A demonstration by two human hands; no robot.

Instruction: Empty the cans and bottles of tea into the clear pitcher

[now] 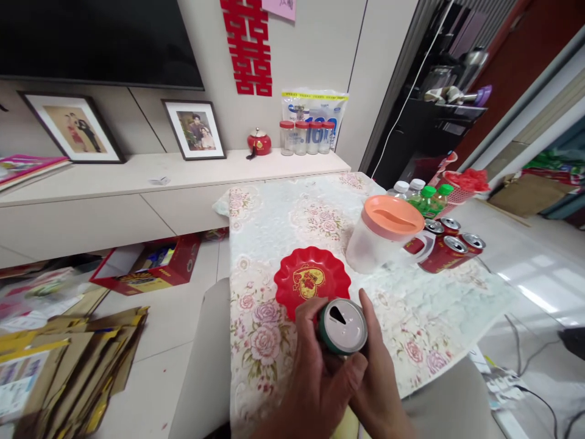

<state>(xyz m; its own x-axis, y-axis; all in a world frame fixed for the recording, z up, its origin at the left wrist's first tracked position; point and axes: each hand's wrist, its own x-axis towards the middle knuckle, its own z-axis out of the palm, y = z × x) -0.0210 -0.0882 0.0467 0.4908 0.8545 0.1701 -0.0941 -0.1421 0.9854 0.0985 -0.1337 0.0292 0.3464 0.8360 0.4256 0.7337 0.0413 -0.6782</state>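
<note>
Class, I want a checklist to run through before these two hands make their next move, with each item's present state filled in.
1. Left hand gripping the green can: ok.
2. Right hand free: not ok, it is against the can's other side.
3. Can's top opened: ok, a dark opening shows.
4. Liquid left inside the can: cannot tell, the interior is too dark.
5. Pitcher covered: ok, its orange lid is on.
6. Scalloped red plate lying on the floral tablecloth: ok.

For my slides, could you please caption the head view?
Left hand and right hand hold an opened green can near a red plate and lidded pitcher.
</note>
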